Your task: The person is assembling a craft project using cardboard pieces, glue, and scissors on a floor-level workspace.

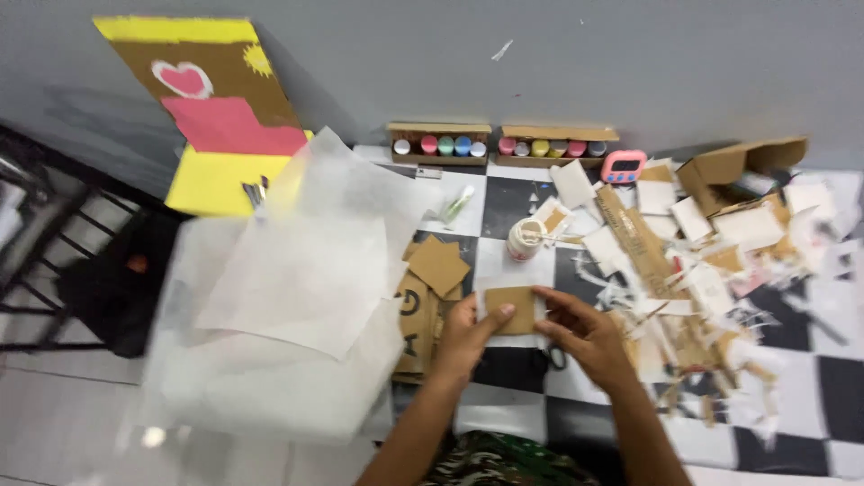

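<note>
- cardboard square (511, 309), small and brown, is held just above the black-and-white checkered floor (513, 207), between both hands.
- left hand (466, 340) pinches its left edge, thumb on top.
- right hand (585, 335) grips its right edge with the fingertips.
- white paper sheets (288, 297) lie to the left.
- white glue bottle (522, 239) stands just beyond the square.
- cardboard scraps (693, 270) litter the right.

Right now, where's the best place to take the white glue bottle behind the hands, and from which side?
Probably the round body of the white glue bottle, from the near side, just past the cardboard square held by the left hand and right hand. It looks upright; cardboard scraps crowd its right, the cardboard pieces its left.
</note>
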